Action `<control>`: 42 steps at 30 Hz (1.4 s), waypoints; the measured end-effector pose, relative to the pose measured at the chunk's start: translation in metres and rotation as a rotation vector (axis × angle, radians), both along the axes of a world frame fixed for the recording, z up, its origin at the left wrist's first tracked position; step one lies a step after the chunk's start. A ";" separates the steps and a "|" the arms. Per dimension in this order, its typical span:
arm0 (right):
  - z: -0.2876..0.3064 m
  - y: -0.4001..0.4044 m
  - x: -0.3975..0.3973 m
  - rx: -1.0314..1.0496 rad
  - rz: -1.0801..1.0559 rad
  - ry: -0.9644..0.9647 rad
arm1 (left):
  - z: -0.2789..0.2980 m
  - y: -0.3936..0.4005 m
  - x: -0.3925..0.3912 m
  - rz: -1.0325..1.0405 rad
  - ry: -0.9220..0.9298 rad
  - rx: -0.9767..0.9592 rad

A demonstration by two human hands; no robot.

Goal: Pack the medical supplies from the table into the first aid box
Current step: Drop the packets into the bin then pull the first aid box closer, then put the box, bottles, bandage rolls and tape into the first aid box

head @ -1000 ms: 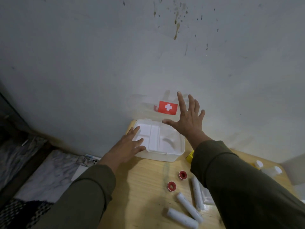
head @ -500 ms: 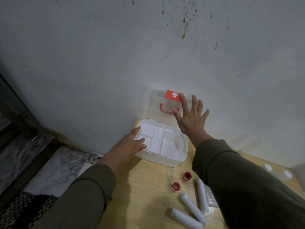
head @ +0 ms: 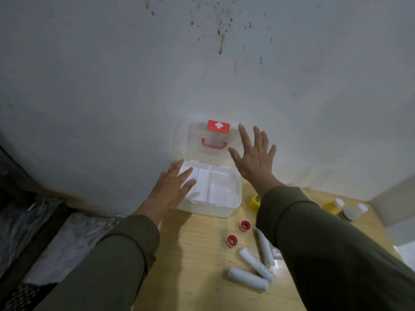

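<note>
While three white gauze rolls [head: 248, 275] and two red-capped tape rolls [head: 231, 240] lie near on the wooden table [head: 193, 254], the left hand [head: 171, 189] rests fingers-spread on the first aid box [head: 221, 194] left rim. Farther, the right hand [head: 254, 161], fingers spread, holds nothing beside the upright clear lid [head: 202, 140] against the wall.

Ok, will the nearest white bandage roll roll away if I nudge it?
Probably: the bandage roll is a cylinder lying on its side on the smooth wooden table. It looks soft and light, so easily squeezed.
</note>
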State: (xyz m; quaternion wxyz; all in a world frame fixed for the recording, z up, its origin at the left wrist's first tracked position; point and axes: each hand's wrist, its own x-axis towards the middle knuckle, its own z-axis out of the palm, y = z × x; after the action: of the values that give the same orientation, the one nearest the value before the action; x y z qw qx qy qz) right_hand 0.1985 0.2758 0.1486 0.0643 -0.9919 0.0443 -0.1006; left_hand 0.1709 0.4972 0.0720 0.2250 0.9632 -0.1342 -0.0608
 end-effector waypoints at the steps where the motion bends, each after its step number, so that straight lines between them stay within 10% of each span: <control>1: 0.001 -0.002 -0.006 0.008 -0.017 -0.006 | 0.004 -0.006 0.000 -0.015 -0.005 0.012; 18: -0.061 -0.084 -0.134 0.102 -0.332 0.097 | -0.022 -0.087 -0.038 -0.125 0.107 0.329; 42: -0.131 -0.149 -0.103 0.143 -0.139 0.379 | -0.037 -0.095 -0.042 -0.017 -0.013 0.387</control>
State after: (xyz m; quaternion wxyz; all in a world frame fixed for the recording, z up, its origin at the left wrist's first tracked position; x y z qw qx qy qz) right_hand 0.0951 0.1265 0.0171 0.1179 -0.9805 0.1308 0.0870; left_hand 0.1286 0.4026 0.0345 0.0342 0.9876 -0.1296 -0.0812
